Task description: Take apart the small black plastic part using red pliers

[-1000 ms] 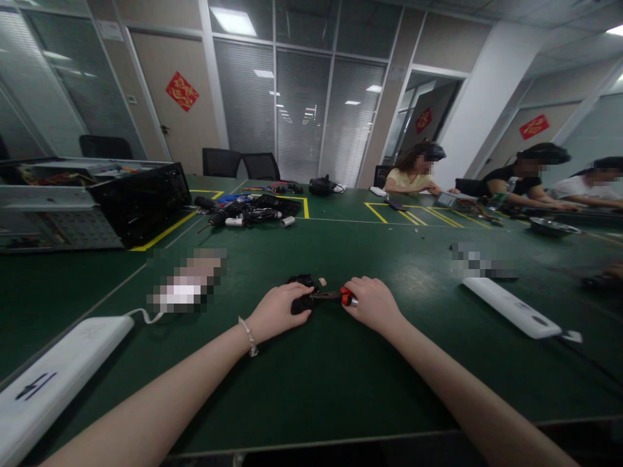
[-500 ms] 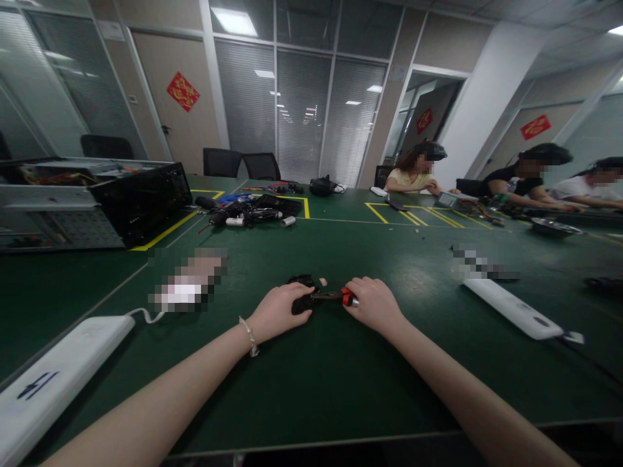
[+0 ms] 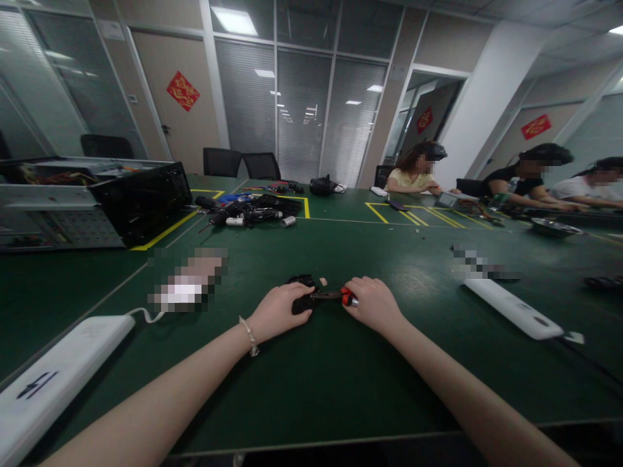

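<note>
Work in hand: a small black part (image 3: 302, 300) is held down on the green table (image 3: 311, 389) while a screwdriver (image 3: 335, 296) is laid against it from the right.
Progress: judged as mid-step, since the tool is engaged with the part and the part is seen in one piece. A small pale bit (image 3: 324, 281) lies just beyond it. Whether any fastener is out cannot be told.
Left hand (image 3: 280, 313): fingers curled closed over the black part, pressing it to the table. A bracelet (image 3: 249, 336) is worn at the wrist.
Right hand (image 3: 372, 303): fingers wrapped closed around the screwdriver's red handle.
Place of the part: centre of the frame, just below the middle, between the two hands.
Look of the part: small, black and matt, largely hidden under the fingers; details are too small to be made out.
Screwdriver: slim dark shaft, lying nearly level, tip at the part.
</note>
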{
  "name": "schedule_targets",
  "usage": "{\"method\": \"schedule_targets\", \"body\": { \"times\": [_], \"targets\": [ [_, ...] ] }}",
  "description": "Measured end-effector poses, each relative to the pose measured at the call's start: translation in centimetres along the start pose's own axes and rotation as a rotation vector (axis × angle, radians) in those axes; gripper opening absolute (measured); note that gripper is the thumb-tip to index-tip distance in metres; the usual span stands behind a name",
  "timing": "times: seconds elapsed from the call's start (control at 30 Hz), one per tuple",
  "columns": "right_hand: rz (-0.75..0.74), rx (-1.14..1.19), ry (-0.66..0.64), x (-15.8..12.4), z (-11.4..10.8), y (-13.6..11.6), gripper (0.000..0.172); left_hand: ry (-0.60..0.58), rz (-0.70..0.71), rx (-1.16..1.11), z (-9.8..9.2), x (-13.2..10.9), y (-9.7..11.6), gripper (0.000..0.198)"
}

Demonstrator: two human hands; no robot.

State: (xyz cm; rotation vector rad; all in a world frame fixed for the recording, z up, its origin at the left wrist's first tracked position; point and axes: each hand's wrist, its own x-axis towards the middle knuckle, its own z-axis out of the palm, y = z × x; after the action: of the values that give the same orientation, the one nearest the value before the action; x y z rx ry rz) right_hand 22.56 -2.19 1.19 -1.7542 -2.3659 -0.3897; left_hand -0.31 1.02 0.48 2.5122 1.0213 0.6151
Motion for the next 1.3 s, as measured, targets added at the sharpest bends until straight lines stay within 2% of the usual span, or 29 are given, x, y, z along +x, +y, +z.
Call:
{"method": "schedule_targets", "body": {
  "times": [1.3],
  "targets": [
    [0.003,-0.023,-0.013,0.10,-0.06,0.02,0.019,-0.002,0.006,0.005,0.22,0.09,-0.29,0.043]
  ]
}}
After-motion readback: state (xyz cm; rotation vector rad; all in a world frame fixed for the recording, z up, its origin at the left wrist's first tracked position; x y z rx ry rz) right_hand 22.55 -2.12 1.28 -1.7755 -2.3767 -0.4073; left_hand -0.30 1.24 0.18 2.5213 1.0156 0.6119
